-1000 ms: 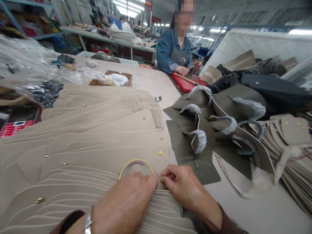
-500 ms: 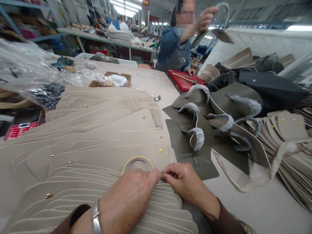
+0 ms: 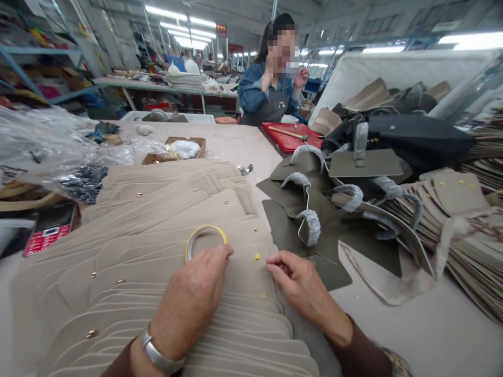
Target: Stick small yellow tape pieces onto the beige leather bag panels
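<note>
My left hand (image 3: pixel 192 290) is closed on a roll of yellow tape (image 3: pixel 189 249), held above the beige panels (image 3: pixel 236 230). Thumb and fingertips of my right hand (image 3: pixel 301 280) are pinched together near the panels' right edge; whatever lies between them is too small to make out. A small yellow tape piece (image 3: pixel 257 256) sticks on one panel, left of my right fingertips. Nearer to me, a fainter yellow spot (image 3: pixel 263 296) shows on another panel. Brass-coloured studs (image 3: pixel 91 333) dot several of the overlapping panels.
Olive pieces with wrapped handles (image 3: pixel 312 228) lie to the right, beside more fanned panels (image 3: pixel 456 199). A red board (image 3: pixel 291 137) bears a hammer (image 3: pixel 286 133). A co-worker (image 3: pixel 263 89) is beyond it. Plastic film (image 3: pixel 35 136) and a red-keyed device (image 3: pixel 49 235) lie left.
My left hand has moved left with the tape roll, away from my right hand. A yellow spot now shows between them. The co-worker's raised handled piece has left the hand; one now tops the olive pile.
</note>
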Tool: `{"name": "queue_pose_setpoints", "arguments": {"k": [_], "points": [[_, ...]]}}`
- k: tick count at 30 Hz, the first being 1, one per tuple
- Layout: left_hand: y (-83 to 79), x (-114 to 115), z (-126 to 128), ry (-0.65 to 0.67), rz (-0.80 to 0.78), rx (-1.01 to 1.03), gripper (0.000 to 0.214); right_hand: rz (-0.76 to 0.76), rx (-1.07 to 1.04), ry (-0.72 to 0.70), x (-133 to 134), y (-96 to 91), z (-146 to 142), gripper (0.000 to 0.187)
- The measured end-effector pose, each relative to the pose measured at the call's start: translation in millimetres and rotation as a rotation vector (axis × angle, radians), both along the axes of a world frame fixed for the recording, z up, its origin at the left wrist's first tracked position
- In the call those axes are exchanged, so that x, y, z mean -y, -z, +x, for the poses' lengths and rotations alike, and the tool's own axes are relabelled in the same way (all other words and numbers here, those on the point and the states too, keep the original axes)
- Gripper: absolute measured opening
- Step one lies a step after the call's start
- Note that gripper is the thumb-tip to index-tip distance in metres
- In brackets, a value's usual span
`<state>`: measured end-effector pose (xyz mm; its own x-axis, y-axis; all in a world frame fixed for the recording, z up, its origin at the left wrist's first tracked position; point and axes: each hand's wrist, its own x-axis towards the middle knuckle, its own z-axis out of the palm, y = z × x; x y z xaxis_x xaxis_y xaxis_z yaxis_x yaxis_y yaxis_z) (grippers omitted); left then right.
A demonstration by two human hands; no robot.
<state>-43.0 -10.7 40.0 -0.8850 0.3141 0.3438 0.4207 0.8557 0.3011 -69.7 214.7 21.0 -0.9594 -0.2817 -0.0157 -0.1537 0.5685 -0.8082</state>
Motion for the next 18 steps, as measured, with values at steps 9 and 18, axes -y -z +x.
{"name": "queue_pose_setpoints", "arguments": {"k": [9,18], "points": [[-4.8,-9.2,4.3,0.082,0.133,-0.042,0.022,-0.136,-0.088,0.098,3.5,2.0,-1.7,0.019],[-9.3,-16.8,15.4,0.140,0.104,-0.014,0.033,-0.176,-0.376,-0.225,22.6,-24.5,12.1,0.017]]}}
